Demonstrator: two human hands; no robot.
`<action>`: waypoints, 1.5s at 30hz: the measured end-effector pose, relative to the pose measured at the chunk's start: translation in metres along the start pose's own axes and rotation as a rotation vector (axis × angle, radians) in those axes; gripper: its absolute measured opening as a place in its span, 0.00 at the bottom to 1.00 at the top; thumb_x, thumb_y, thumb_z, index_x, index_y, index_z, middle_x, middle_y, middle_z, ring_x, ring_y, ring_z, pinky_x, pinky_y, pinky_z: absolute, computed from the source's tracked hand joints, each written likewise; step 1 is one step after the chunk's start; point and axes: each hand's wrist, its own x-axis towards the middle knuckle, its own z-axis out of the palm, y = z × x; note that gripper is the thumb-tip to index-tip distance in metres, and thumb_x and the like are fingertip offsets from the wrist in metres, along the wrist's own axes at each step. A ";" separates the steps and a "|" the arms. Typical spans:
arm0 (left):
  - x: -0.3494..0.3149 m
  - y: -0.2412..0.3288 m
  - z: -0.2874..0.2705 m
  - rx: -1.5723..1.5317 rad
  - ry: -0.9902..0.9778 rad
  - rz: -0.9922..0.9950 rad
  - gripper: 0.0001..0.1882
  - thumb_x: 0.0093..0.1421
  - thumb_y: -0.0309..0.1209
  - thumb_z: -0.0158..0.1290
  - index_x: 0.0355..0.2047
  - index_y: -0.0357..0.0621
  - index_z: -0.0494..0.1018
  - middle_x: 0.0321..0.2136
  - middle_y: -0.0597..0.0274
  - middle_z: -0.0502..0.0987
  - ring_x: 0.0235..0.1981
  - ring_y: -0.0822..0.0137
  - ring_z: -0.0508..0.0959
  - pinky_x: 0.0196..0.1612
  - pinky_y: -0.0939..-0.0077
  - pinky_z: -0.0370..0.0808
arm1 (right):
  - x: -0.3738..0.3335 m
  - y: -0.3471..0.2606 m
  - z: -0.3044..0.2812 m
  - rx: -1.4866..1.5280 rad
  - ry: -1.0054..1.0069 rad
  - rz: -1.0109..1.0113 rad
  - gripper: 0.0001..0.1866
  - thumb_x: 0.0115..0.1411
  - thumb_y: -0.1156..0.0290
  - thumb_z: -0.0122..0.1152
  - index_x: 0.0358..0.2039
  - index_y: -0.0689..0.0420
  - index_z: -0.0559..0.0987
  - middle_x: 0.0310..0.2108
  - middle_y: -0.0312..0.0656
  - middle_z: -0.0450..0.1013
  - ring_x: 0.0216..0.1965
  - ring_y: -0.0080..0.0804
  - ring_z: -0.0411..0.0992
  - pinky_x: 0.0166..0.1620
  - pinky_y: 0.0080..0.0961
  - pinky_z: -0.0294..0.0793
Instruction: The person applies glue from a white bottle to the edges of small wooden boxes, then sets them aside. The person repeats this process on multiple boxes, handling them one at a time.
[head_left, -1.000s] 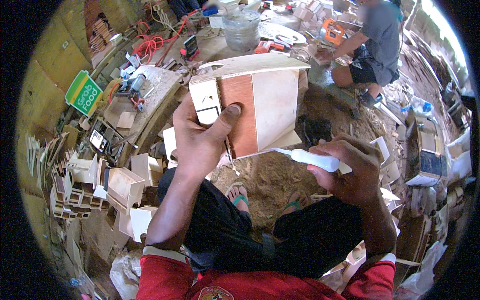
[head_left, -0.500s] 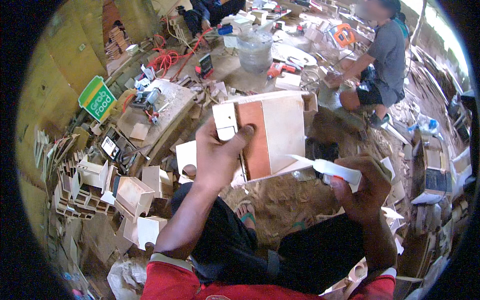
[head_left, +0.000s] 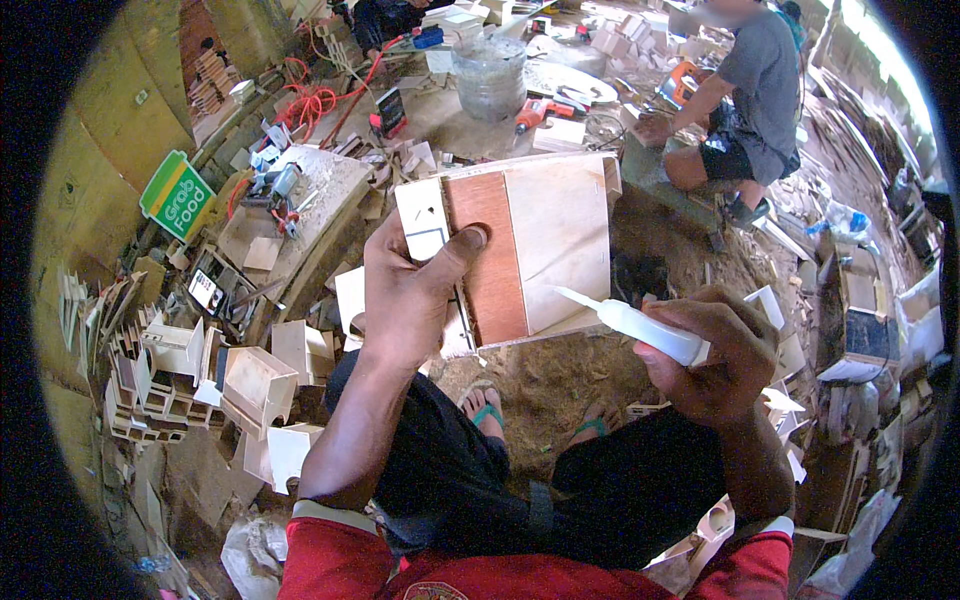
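Note:
My left hand (head_left: 405,290) grips a wooden box (head_left: 560,235) by its left side, thumb pressed on the reddish-brown strip of its face. The rest of that face is pale wood, and a whitish strip with a dark line runs along the left edge. In my right hand (head_left: 715,355) is a white squeeze bottle (head_left: 650,328) with a long thin nozzle, fingers wrapped round its body. Its nozzle points left over the pale face, near the lower middle; whether the tip touches the wood I cannot tell.
Several wooden boxes (head_left: 258,385) lie at my left, beside a low wooden bench (head_left: 325,210) with tools. Ahead stand a clear plastic tub (head_left: 488,80) and a red drill (head_left: 545,112). A co-worker (head_left: 755,90) sits at far right with an orange power tool (head_left: 680,85).
The bottle has tilted, its nozzle end now higher than its base. The view has shifted slightly, and my left hand keeps its hold on the box. The co-worker's orange tool has come lower.

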 end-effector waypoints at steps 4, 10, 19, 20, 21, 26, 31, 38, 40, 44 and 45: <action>0.000 -0.002 0.000 0.029 0.001 0.020 0.14 0.56 0.21 0.57 0.43 0.33 0.72 0.34 0.60 0.79 0.33 0.75 0.77 0.39 0.77 0.75 | -0.001 0.001 -0.001 -0.045 -0.019 -0.040 0.14 0.44 0.74 0.71 0.32 0.63 0.79 0.28 0.47 0.79 0.26 0.35 0.77 0.29 0.26 0.75; 0.000 -0.002 0.001 0.051 0.003 0.023 0.13 0.56 0.21 0.57 0.43 0.33 0.72 0.34 0.61 0.79 0.32 0.76 0.77 0.38 0.79 0.75 | 0.000 0.001 -0.003 -0.055 -0.058 -0.075 0.14 0.44 0.75 0.70 0.32 0.63 0.78 0.26 0.46 0.78 0.25 0.34 0.77 0.27 0.26 0.75; 0.000 -0.004 0.002 0.017 -0.006 0.028 0.14 0.57 0.21 0.56 0.44 0.33 0.72 0.35 0.60 0.79 0.34 0.75 0.77 0.40 0.78 0.75 | 0.000 0.003 -0.001 -0.061 -0.062 -0.146 0.15 0.42 0.73 0.72 0.32 0.60 0.79 0.25 0.42 0.78 0.23 0.33 0.76 0.27 0.26 0.75; -0.001 -0.005 0.002 0.006 -0.007 0.028 0.14 0.57 0.21 0.56 0.44 0.33 0.72 0.35 0.60 0.79 0.34 0.75 0.77 0.40 0.78 0.75 | 0.001 0.003 0.000 -0.056 -0.058 -0.159 0.15 0.42 0.73 0.72 0.32 0.59 0.80 0.25 0.41 0.78 0.23 0.33 0.76 0.27 0.26 0.75; -0.001 -0.004 0.002 0.030 -0.006 0.021 0.14 0.57 0.21 0.56 0.44 0.33 0.72 0.35 0.60 0.79 0.34 0.75 0.77 0.40 0.78 0.75 | 0.001 0.002 0.000 -0.055 -0.057 -0.168 0.15 0.42 0.72 0.73 0.32 0.58 0.80 0.25 0.41 0.78 0.23 0.33 0.76 0.27 0.26 0.75; -0.002 -0.004 0.003 0.082 -0.002 -0.018 0.14 0.57 0.21 0.56 0.44 0.33 0.72 0.35 0.60 0.79 0.34 0.75 0.77 0.40 0.78 0.74 | 0.001 -0.002 -0.001 -0.098 -0.080 -0.206 0.16 0.40 0.71 0.74 0.32 0.56 0.80 0.26 0.39 0.78 0.24 0.32 0.77 0.29 0.27 0.75; -0.001 -0.005 0.003 0.099 -0.017 0.022 0.14 0.57 0.21 0.56 0.44 0.33 0.72 0.35 0.61 0.79 0.34 0.75 0.77 0.40 0.78 0.74 | 0.001 -0.002 -0.001 -0.083 -0.065 -0.213 0.16 0.41 0.71 0.74 0.32 0.56 0.80 0.25 0.39 0.78 0.24 0.32 0.76 0.28 0.26 0.74; -0.002 -0.004 0.004 0.129 -0.006 0.015 0.13 0.56 0.21 0.57 0.43 0.33 0.72 0.35 0.62 0.79 0.33 0.76 0.77 0.39 0.79 0.74 | 0.002 -0.003 -0.001 -0.090 -0.073 -0.215 0.16 0.41 0.71 0.73 0.33 0.57 0.80 0.24 0.39 0.77 0.23 0.31 0.75 0.27 0.26 0.73; -0.003 -0.004 0.004 0.162 -0.008 0.004 0.12 0.56 0.21 0.57 0.42 0.34 0.73 0.34 0.62 0.79 0.33 0.76 0.77 0.39 0.79 0.74 | 0.000 -0.002 -0.002 -0.088 -0.069 -0.212 0.16 0.41 0.71 0.73 0.32 0.57 0.80 0.24 0.39 0.76 0.22 0.32 0.75 0.27 0.26 0.73; -0.003 -0.004 0.004 0.190 -0.006 -0.026 0.11 0.56 0.22 0.57 0.40 0.35 0.74 0.32 0.64 0.79 0.32 0.77 0.76 0.38 0.80 0.74 | -0.004 0.000 0.000 -0.117 -0.032 -0.181 0.14 0.41 0.74 0.73 0.30 0.58 0.80 0.23 0.40 0.77 0.20 0.32 0.75 0.25 0.26 0.73; -0.003 -0.004 0.004 0.223 -0.010 -0.017 0.10 0.56 0.22 0.58 0.39 0.37 0.74 0.31 0.66 0.79 0.31 0.78 0.76 0.36 0.82 0.73 | -0.004 0.000 0.004 -0.119 -0.009 -0.181 0.13 0.41 0.75 0.72 0.30 0.58 0.79 0.23 0.40 0.77 0.20 0.32 0.75 0.25 0.26 0.73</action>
